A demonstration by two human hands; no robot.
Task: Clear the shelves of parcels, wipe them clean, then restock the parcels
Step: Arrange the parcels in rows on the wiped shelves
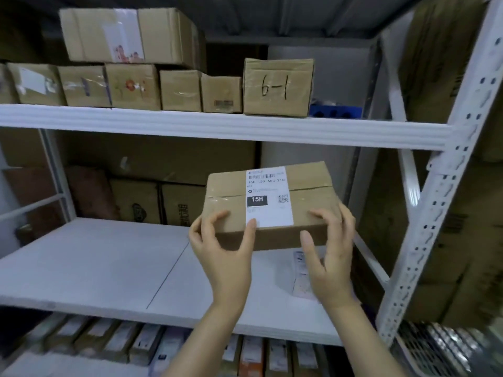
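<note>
A flat brown cardboard parcel (304, 197) with a white shipping label marked 15H hangs above the right part of the white middle shelf (109, 265). My left hand (226, 248) grips its near left corner, thumb on the label's lower edge. My right hand (329, 254) grips its near right corner, fingers curled over the top. Below the parcel, a white bagged parcel (302, 276) lies on the shelf, partly hidden by my right hand.
The upper shelf (217, 126) carries a row of cardboard boxes, one marked 6-1 (277, 87), with a larger box (128, 35) stacked on the left. A white perforated upright (446, 202) stands at right. Several packages (152, 346) line the shelf below.
</note>
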